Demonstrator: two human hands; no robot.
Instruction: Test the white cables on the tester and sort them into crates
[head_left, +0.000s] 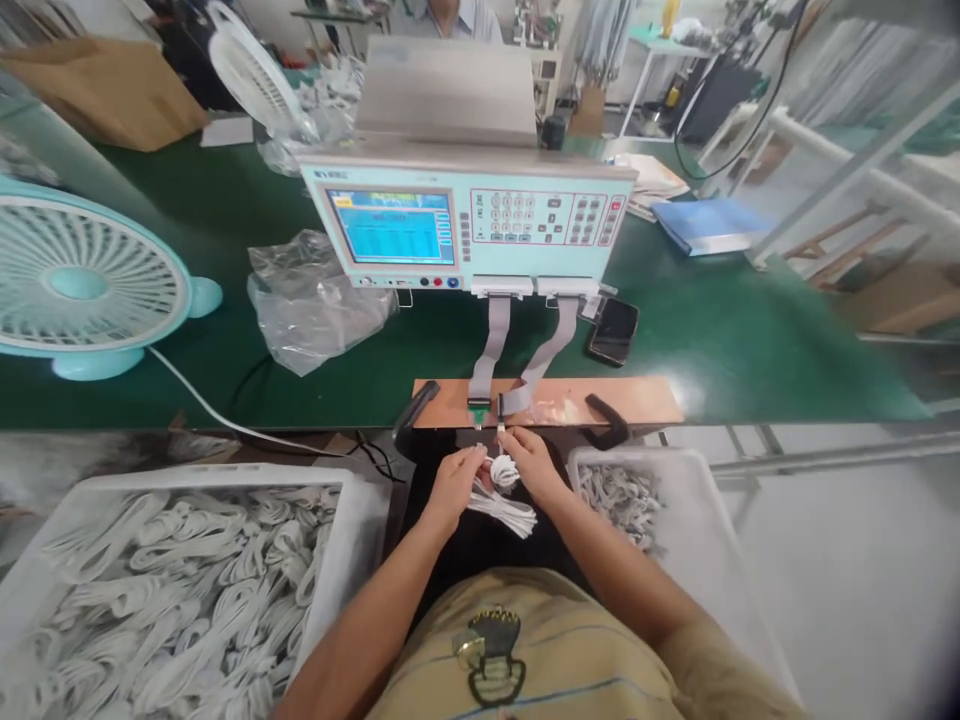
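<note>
A coiled white cable (504,498) hangs between both hands just below the table's front edge. My left hand (452,487) pinches one cable end, and my right hand (531,462) grips the other end. Both ends are held up right under two small connectors (487,412) on a brown board (637,400). Grey ribbon cables (493,345) run from that board up to a pale blue test machine (469,225) with a lit screen and a keypad.
A white bin (352,540) at lower left is full of bundled white cables. Another white bin (690,500) at right holds several more. A turquoise fan (82,280), a plastic bag (315,300), a phone (613,330) and a blue folder (709,225) lie on the green table.
</note>
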